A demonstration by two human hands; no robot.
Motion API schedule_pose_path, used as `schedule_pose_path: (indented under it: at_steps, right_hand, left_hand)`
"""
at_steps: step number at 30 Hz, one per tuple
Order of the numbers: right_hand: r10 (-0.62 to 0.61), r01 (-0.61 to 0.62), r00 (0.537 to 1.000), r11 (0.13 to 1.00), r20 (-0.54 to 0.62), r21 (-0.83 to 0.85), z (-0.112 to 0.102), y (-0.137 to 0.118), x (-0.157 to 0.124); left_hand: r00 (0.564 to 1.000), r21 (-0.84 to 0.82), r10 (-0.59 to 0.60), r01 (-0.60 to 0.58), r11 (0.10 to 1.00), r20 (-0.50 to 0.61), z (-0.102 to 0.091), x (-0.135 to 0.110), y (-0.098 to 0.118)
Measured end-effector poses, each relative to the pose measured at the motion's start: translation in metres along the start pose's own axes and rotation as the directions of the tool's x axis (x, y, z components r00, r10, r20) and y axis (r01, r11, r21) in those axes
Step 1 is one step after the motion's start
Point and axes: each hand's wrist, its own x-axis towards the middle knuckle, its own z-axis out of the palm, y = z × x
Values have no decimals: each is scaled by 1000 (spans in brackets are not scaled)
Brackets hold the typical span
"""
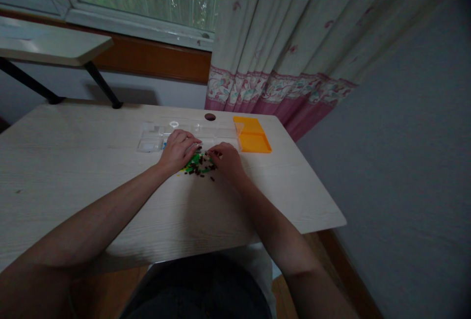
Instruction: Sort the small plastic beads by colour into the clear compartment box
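Note:
A loose pile of small toy-brick-like pieces (pixel 200 164), mostly dark brown and green with some yellow, lies on the table between my hands. My left hand (pixel 177 151) rests at the pile's left edge, fingers stretched to the right and thumb apart, partly covering the pieces. On the other side, my right hand (pixel 227 161) reaches in with its fingertips drawn together in a pinch. Whatever sits between those fingertips is too small to make out. Just behind both hands is a clear plastic compartment box (pixel 149 143), partly hidden by my left hand.
An orange tray (pixel 254 142) sits right of the clear box, near the pale wooden table's (pixel 110 162) back right corner. A round hole (pixel 210 117) is in the tabletop at the back. A raised shelf (pixel 55 46) stands back left. A curtain (pixel 272 64) hangs behind.

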Motion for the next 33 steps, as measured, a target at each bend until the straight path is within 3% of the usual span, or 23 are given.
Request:
schedule_pose_path:
  at_steps: [5, 8, 22, 29, 33]
  right_hand:
    - [60, -54, 997, 991, -43, 124, 3, 3, 2]
    - [75, -68, 997, 981, -33, 182, 5, 1, 1]
    - [-1, 4, 1000, 983, -20, 184, 5, -1, 0]
    - [-79, 79, 996, 997, 28, 1, 4, -1, -1]
    - [-97, 110, 990, 986, 104, -127, 0, -3, -2]
  left_hand:
    - [985, -51, 151, -147, 988, 80, -3, 0, 6]
    - [978, -43, 197, -194, 980, 72, -2, 0, 5]
    - [984, -27, 176, -175, 984, 29, -2, -2, 2]
    - [987, -15, 159, -159, 987, 21, -1, -1, 3]
    - [996, -19, 80, -81, 997, -37, -4, 2, 3]
